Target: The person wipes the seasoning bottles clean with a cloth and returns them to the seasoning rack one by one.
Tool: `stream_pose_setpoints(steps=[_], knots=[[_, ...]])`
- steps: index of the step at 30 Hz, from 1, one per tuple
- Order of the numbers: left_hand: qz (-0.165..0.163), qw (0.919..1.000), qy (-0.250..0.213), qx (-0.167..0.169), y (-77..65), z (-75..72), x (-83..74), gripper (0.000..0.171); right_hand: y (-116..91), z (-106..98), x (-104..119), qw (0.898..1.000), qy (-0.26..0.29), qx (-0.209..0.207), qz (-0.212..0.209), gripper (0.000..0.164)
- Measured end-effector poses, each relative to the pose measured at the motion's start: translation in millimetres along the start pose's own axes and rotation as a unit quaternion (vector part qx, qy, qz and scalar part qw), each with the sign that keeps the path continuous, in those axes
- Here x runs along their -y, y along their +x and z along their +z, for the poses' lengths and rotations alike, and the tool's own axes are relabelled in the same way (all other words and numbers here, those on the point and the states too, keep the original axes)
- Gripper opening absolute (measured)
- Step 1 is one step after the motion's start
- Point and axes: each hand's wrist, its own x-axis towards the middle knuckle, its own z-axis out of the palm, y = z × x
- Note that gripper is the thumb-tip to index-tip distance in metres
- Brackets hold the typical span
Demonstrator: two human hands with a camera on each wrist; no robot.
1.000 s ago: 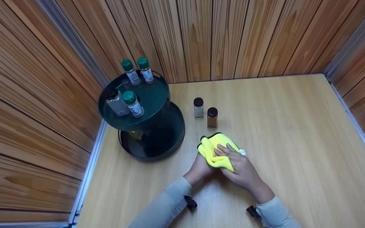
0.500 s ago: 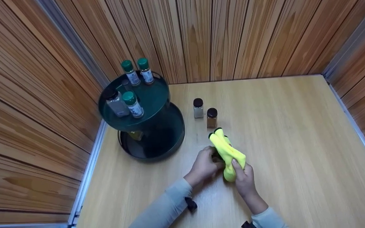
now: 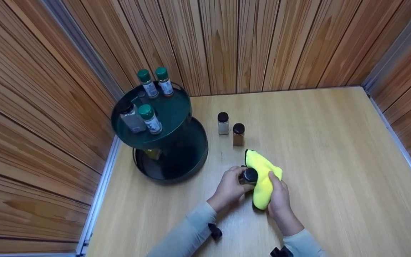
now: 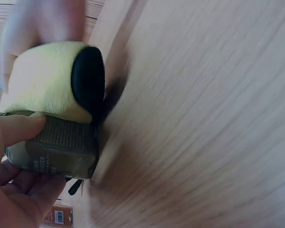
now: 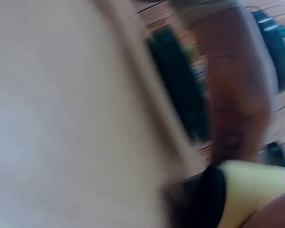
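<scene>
My left hand point(image 3: 228, 187) grips a square spice jar point(image 3: 250, 175) with a black cap, just above the wooden table. In the left wrist view the dark label of the jar point(image 4: 61, 149) shows the word "POWDER", with the thumb on one side and fingers underneath. My right hand point(image 3: 280, 200) holds a bunched yellow cloth point(image 3: 264, 178) with black edging, thumb on top, against the jar's right side. The right wrist view is blurred and shows part of the cloth point(image 5: 256, 190). Beyond the hands stand a clear jar point(image 3: 223, 124) and a brown-filled jar point(image 3: 238, 135), both black-capped.
A dark green two-tier round rack point(image 3: 170, 137) stands at the left. Its upper tier bears several jars, among them a green-capped jar point(image 3: 150, 119) and a larger dark-capped jar point(image 3: 132, 117). Wood-panelled walls point(image 3: 255, 43) enclose the table at the back and sides.
The cloth, first spread over the left hand, was lifted off and folded by my right hand to the jar's right side. The jar's black cap has come into view.
</scene>
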Motion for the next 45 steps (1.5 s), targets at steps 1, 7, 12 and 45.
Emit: stream_pose_setpoints(steps=[1,7,12,45], knots=[[0.009,0.9999,0.005,-0.004,-0.2,-0.2,0.6,0.048,-1,1,5,1.000,0.011,0.008,-0.007,0.046],[0.019,0.9997,0.018,-0.003,-2.1,1.2,-0.3,0.048,-7,2,10,0.998,0.047,0.014,-0.042,0.047],[-0.004,0.9996,0.029,0.003,-0.9,3.3,-2.4,0.050,-3,-2,-10,0.999,0.031,-0.018,-0.005,0.042],[0.005,0.9989,0.047,0.000,-0.3,1.4,-3.0,0.052,-11,5,3,0.997,0.056,-0.024,-0.057,0.041]])
